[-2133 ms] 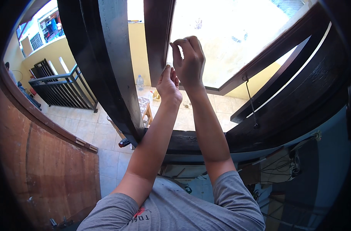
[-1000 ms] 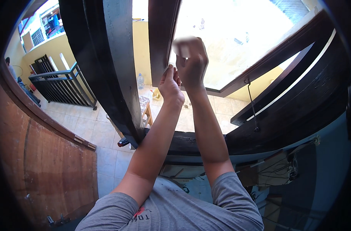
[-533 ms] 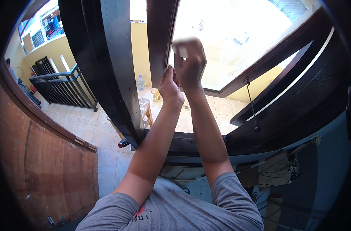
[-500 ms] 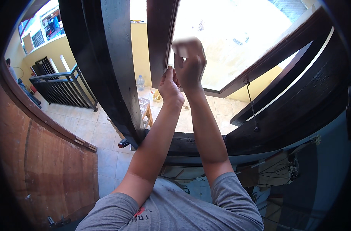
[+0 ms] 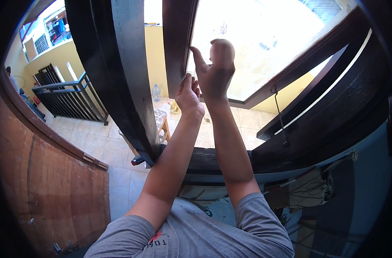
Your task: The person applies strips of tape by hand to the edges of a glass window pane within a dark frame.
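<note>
An open window sash with a dark wooden frame (image 5: 177,47) and a bright glass pane (image 5: 256,47) is in front of me. My left hand (image 5: 189,98) is raised to the lower part of the frame's inner left edge. Its thumb and finger pinch at a small pale bit there, too small to name. Just above and to the right, my right hand (image 5: 216,75) is held up before the pane. Its thumb reaches to the frame edge while the other fingers curl into a blurred, rounded shape; whatever they hold cannot be made out.
A thick dark post (image 5: 129,81) stands left of my arms, above the dark sill (image 5: 204,159). A metal stay hook (image 5: 281,116) hangs at the sash's lower right. Beyond are a paint-spotted stool (image 5: 160,115), a plastic bottle (image 5: 156,92) and a black railing (image 5: 71,101). A wooden door (image 5: 54,185) is at left.
My right hand has shifted slightly right, and its thumb has stretched out leftward to the frame edge, away from the curled fingers. My left hand stays nearly in place.
</note>
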Tool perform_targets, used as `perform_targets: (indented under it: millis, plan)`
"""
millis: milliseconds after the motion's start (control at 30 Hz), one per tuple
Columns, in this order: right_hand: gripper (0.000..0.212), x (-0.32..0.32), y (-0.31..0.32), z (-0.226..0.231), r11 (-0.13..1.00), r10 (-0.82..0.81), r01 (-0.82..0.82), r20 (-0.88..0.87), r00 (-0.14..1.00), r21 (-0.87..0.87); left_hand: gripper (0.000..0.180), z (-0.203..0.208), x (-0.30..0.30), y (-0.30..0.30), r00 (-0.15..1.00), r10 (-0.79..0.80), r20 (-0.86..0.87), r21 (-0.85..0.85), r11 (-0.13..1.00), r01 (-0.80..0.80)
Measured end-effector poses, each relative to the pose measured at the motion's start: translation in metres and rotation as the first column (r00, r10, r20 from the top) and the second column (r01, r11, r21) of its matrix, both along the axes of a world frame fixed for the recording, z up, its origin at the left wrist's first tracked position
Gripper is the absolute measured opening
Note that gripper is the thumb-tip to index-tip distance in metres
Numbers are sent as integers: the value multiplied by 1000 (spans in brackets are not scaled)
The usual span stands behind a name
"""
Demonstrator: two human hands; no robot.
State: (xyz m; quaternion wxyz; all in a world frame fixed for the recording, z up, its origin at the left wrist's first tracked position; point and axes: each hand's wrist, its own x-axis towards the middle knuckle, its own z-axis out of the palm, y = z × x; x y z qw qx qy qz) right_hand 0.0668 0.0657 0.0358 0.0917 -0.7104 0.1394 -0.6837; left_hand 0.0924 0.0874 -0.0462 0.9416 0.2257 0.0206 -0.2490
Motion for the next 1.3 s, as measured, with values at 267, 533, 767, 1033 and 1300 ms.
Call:
perform_targets:
  millis: [267,533,767,1033,1300]
  plan:
    - [41,-7,-13,6,998,-56,54,-95,994,-26,16,-25,10,-16,998,-34,-58,58,998,37]
    - [41,-10,-10,16,995,-43,52,-95,995,88,18,-20,13,-17,989,-58,-135,88,994,70]
    - [42,-9,-10,14,996,-32,39,-81,996,80,20,-23,17,-15,990,-82,-114,128,987,97]
    - [46,-9,-15,12,996,-73,75,-70,995,38,20,-17,17,-16,983,-93,-161,158,980,119]
    - [46,-10,-17,9,996,-62,68,-90,994,64,22,-16,12,-17,990,-52,-128,173,982,74]
